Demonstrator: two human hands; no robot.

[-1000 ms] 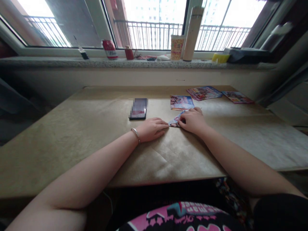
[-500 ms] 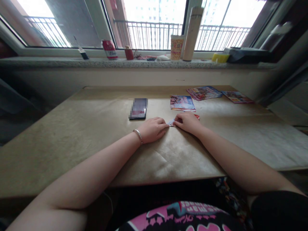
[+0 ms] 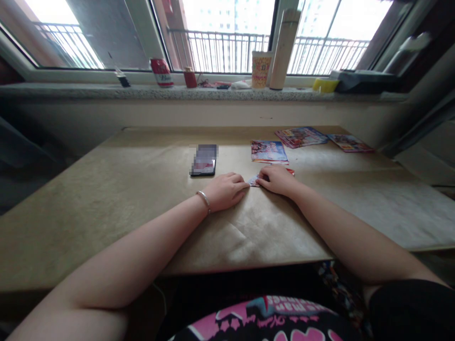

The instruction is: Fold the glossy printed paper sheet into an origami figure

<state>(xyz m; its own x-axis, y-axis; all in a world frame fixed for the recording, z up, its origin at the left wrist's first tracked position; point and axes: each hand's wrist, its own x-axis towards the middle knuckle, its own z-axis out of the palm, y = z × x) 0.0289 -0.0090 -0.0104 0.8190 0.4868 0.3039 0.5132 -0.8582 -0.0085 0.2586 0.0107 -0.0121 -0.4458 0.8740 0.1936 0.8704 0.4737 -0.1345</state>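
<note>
Bright windows run along the far side, and beneath them the stone windowsill (image 3: 213,94) carries quite a line-up: a red-and-white can (image 3: 161,73), a small red bottle (image 3: 190,78), a patterned cup (image 3: 261,71) and a tall cylinder (image 3: 283,52) (what any of them holds, I can't make out from here). Down to the worktop (image 3: 88,189), pale and broad, spreading wide to the left of the dark phone (image 3: 204,162) and again to the right of the forearms, its front edge crossing just before the person's shirt (image 3: 263,317). And here's the action: the printed paper (image 3: 253,181), low on the worktop between the two hands! Left hand (image 3: 227,191) has its fingers stretched toward the paper's pointed corner, tips at it; right hand (image 3: 275,181) curls its fingers down over the rest, with a red edge peeping out beyond. Whether either set is pinching, I can't tell. Just behind sits a printed stack (image 3: 269,151), then a fanned pile (image 3: 302,137) near the back edge, and another printed set (image 3: 350,143) toward the right-hand edge.
</note>
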